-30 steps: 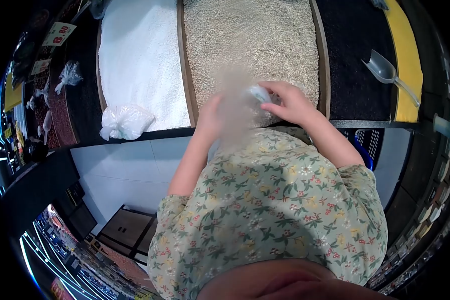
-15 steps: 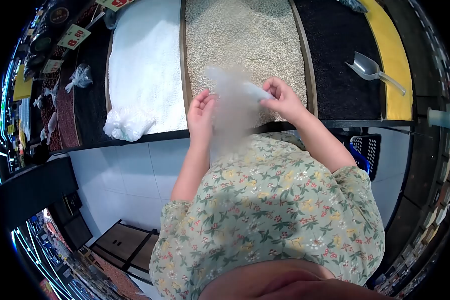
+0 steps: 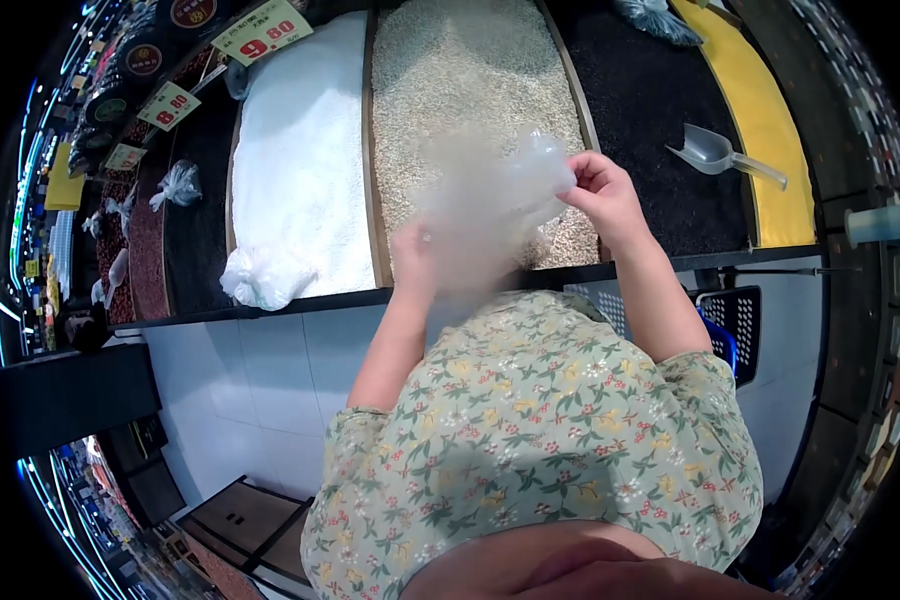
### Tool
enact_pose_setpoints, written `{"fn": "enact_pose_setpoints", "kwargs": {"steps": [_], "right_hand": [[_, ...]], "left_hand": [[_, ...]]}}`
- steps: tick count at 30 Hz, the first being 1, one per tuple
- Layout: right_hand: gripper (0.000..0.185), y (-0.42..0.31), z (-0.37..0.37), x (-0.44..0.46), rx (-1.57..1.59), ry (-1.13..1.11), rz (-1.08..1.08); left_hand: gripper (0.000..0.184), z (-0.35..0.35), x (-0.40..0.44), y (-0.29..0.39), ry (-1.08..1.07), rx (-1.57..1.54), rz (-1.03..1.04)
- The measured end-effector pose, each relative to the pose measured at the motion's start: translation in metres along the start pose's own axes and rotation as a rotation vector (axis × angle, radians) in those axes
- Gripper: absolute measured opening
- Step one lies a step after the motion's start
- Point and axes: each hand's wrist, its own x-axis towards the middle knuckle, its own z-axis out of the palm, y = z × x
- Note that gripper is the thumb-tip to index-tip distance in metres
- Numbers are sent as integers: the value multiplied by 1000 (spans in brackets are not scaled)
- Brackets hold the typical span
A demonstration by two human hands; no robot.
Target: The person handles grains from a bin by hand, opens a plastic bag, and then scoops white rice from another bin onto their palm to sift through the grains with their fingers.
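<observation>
A thin clear plastic bag (image 3: 540, 175) is spread between my hands, over the near end of a bin of pale grain (image 3: 470, 90). My right hand (image 3: 605, 195) is closed, its thumb and fingers pinching the bag's right edge. On the bag's other side is my left hand (image 3: 413, 262), its fingers mostly hidden by a grey blur that also covers the middle of the bag. A knotted bag (image 3: 265, 278) lies at the front of the white grain bin (image 3: 300, 160) to the left.
A clear scoop (image 3: 710, 150) rests on the dark grain (image 3: 650, 110) at right, its handle over a yellow strip (image 3: 770, 150). Price signs (image 3: 263, 32) and another knotted bag (image 3: 179, 185) are at left. A dark basket (image 3: 738, 325) stands below the counter.
The bag has opened out wider between my hands. My right hand has moved right, drawing its edge along. The bins have shifted in view as the camera turned.
</observation>
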Motion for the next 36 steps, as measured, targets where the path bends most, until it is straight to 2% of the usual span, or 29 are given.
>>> {"fn": "enact_pose_setpoints", "kwargs": {"steps": [1,6,8,10,11,12,14,16,17,18,20,21,22,24,25,27,32,34,36], "right_hand": [[17,-1,-5,1,14,38,6],[18,0,-20,9,-74,120,-57],[18,-5,-16,9,-130,166,-102],[20,-23,-1,-1,-410,370,-366],[25,-35,4,-6,-647,344,-659],[30,-47,14,-12,-700,258,-835],[33,-60,35,-21,-675,0,-925],[36,-54,52,-22,-860,-205,-867],[37,-44,63,-23,-940,-180,-784],[37,-44,70,-22,-940,-177,-789],[39,-45,79,-18,-1116,-271,-502],[41,-42,80,-18,-1123,-252,-513],[41,-38,79,-16,-1123,-254,-517],[36,-31,72,-12,-938,-117,-796],[36,-32,68,-11,-942,-120,-797],[30,-36,60,-9,-1005,-14,-962],[24,-28,60,-25,-989,-76,-1021],[20,-10,65,-28,-906,-166,-829],[23,-6,74,-27,-941,-173,-800]], "left_hand": [[14,-6,-1,0,7,3,0],[14,-21,-8,7,159,-229,-79],[14,-22,-11,10,176,-225,-86],[14,-20,-14,14,193,-223,-89],[15,-19,-15,15,185,-224,-103],[16,-18,-17,17,174,-226,-118],[16,-16,-19,10,137,-169,-82],[16,-14,-20,6,96,-113,-43],[17,-13,-21,6,56,-91,54],[17,-13,-22,7,17,-69,151],[19,-14,-25,8,25,-36,136],[29,-15,-26,8,33,-4,114],[29,-16,-26,9,36,-4,117],[31,-18,-28,11,32,-41,95],[31,-19,-30,10,35,-46,96],[33,-21,-32,6,44,-55,39],[30,-23,-30,-7,47,-117,35],[28,-22,-27,-5,55,-173,22],[29,-21,-28,5,59,-189,120]]}}
